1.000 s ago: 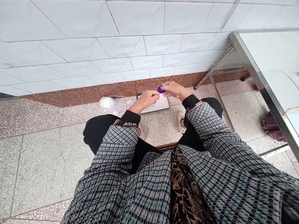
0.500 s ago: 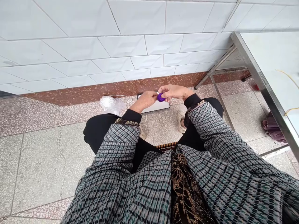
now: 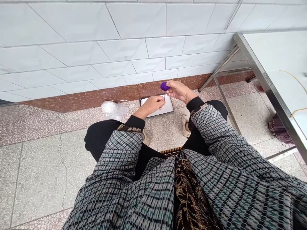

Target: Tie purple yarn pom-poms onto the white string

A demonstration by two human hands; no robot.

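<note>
And here's the table (image 3: 271, 51), pale-topped and metal-framed, its angled leg (image 3: 218, 69) reaching towards the wall! White tiles (image 3: 136, 19) stretch away left of it, above a reddish-brown marbled skirting (image 3: 96, 99). Speckled floor slabs (image 3: 43, 172) run beneath and left of the table, one cracked, all in soft, even light.

Outer garment: woven jacket (image 3: 148, 185), grey and black check with teal flecks. Sleeve ends: dark band (image 3: 130, 128) with gold-toned pattern, then plain black cuff (image 3: 135, 122). Front opening exposes a dark brown inner garment (image 3: 185, 191) bearing gold leaf motifs and dotting. Legwear: plain black trousers (image 3: 103, 137). Footwear: pale, off-white shoes (image 3: 185, 126). Left hand (image 3: 152, 105) and right hand (image 3: 178, 90): bare.
</note>
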